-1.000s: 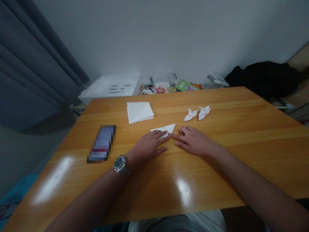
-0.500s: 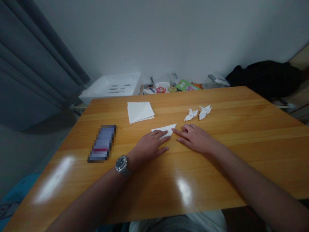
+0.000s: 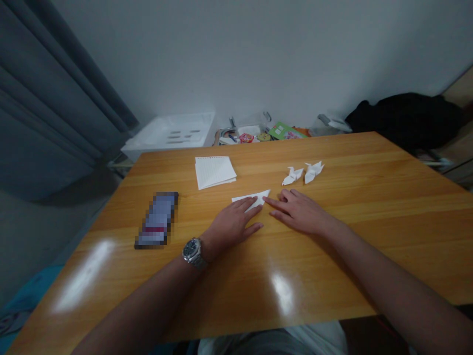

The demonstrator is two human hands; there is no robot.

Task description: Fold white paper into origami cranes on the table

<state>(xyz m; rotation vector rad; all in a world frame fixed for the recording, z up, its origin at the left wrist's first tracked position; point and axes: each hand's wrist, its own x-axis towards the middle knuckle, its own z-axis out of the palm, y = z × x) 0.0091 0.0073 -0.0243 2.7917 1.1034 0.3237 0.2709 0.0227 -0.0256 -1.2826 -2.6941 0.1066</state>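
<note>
At the left of the frame, a phone [image 3: 157, 219] with a pixelated screen lies on the wooden table [image 3: 236, 291]. To its right, a metal watch [image 3: 192, 250] circles the left wrist. The left hand [image 3: 231, 224] lies palm down near the middle, its fingers fairly straight and modestly spread, with the thumb apart below them. Above it, left of centre, is a small stack of lined sheets [image 3: 215, 171]. The folded white paper [image 3: 260, 196] lies flat just above and right of the frame's centre, its lower left part under the left fingers and its pointed end sticking out to the upper right. The right hand [image 3: 299, 212] comes in from the right; its index fingertip rests on the paper near that pointed end, the thumb reaches out below, clear of the paper, and the other fingers are curled in, so nothing is pinched. Farther right and higher, two folded paper birds [image 3: 292, 176] stand side by side.

Compared with the frame half a second ago, the left hand and watch have slid a little rightward, the left fingertips also slightly up over the paper; the paper, the right hand and the birds look unmoved
</note>
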